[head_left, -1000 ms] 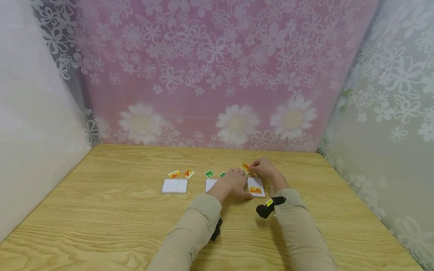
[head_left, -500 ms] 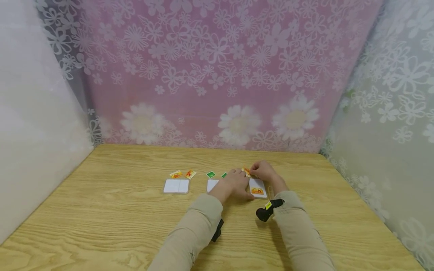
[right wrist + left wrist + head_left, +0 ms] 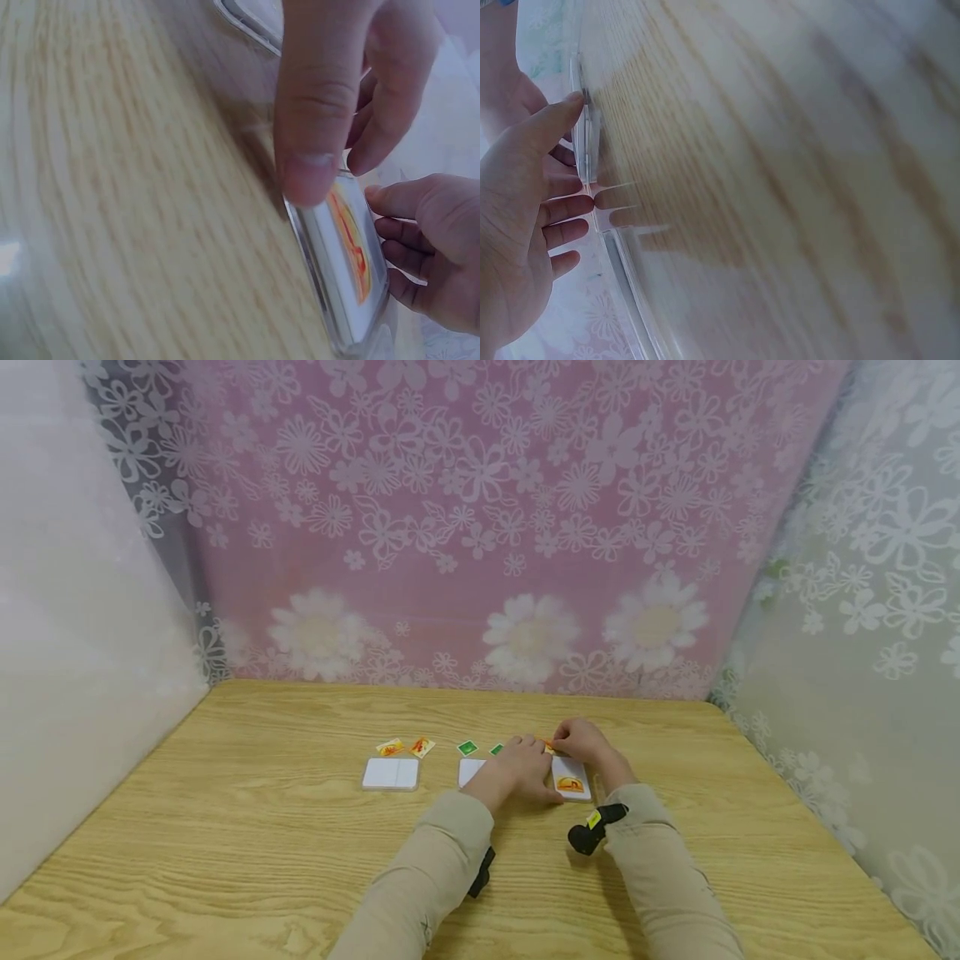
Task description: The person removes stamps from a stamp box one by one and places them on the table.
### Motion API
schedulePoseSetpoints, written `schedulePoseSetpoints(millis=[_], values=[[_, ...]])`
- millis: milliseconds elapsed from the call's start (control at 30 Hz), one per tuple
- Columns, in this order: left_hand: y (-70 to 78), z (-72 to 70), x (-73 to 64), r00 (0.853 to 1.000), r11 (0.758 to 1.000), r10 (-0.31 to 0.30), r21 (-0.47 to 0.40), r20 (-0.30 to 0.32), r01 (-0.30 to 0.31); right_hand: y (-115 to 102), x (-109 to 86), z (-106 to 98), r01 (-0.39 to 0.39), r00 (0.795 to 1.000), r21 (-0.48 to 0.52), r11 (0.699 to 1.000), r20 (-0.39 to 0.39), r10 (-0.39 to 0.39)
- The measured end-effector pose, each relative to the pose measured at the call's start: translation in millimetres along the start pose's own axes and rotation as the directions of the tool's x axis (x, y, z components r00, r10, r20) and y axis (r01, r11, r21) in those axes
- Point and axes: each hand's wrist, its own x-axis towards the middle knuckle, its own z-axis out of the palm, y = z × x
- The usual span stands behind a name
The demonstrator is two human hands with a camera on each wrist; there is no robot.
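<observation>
My left hand (image 3: 519,770) lies over the left side of a clear-edged white card case (image 3: 567,767). Its thumb touches the near left corner, and the other fingers reach nearly straight toward the far end, as the left wrist view shows. An orange picture (image 3: 352,247) sits on the near half of this case. At the case's far edge my right hand (image 3: 585,740) pinches a small orange-and-yellow picture card (image 3: 550,747), mostly hidden by the fingers. In the right wrist view, the right fingers (image 3: 409,232) stay curled beside the case's edge.
To the left lies another white case (image 3: 390,773), with two orange picture cards (image 3: 422,747) behind it. A middle case (image 3: 470,770) is partly under my left hand, with two green cards (image 3: 467,747) behind. A clear strip (image 3: 598,787) lies right of the right-hand case.
My right hand has drawn the orange card nearer, toward the far edge of the right-hand case, so less of it shows. My left hand stays in place.
</observation>
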Motion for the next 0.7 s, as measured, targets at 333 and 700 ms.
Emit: schedulePoseSetpoints(millis=[333, 700], values=[[-0.2, 3.1, 2.1, 1.000, 1.000, 0.002, 0.004, -0.006, -0.002, 1.3, -11.2, -13.5, 0.031, 0.999, 0.079, 0.996, 0.041, -0.034], [-1.1, 4.4, 4.5, 1.000, 1.000, 0.000, -0.029, 0.007, 0.000, 14.0, -28.5, -37.9, 0.086, 0.995, 0.179, 0.980, 0.037, -0.094]])
